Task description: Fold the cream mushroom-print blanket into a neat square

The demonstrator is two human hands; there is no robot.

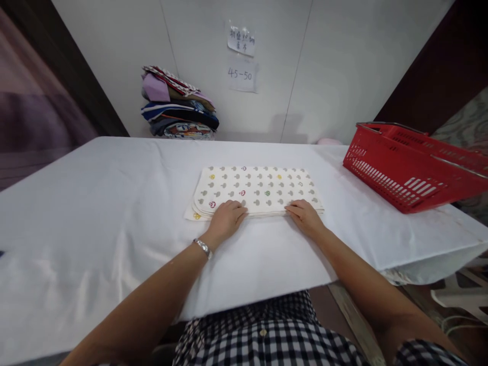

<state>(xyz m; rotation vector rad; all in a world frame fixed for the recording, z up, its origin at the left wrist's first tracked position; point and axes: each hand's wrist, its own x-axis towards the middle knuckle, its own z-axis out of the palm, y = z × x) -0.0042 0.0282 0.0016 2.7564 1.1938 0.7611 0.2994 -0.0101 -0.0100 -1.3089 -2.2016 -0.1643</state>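
Note:
A folded cream cloth [259, 185] with grey, red, yellow and green mushroom-like prints lies flat on the white-covered table in front of me. Its layers show along the near edge, and at the left one lower layer sticks out past the rest. My left hand [227, 218], with a silver bracelet on the wrist, is closed at the near edge, left of the middle. Toward the right end of that same edge, my right hand [305, 217] pinches the cloth, fingers on top. Both thumbs are partly hidden.
A red plastic basket [404, 173] stands at the table's right side. A stack of folded fabrics [179, 109] sits at the back left by the wall. Two paper notes [242, 73] hang on the wall. The white tablecloth [95, 218] has wrinkles at the left.

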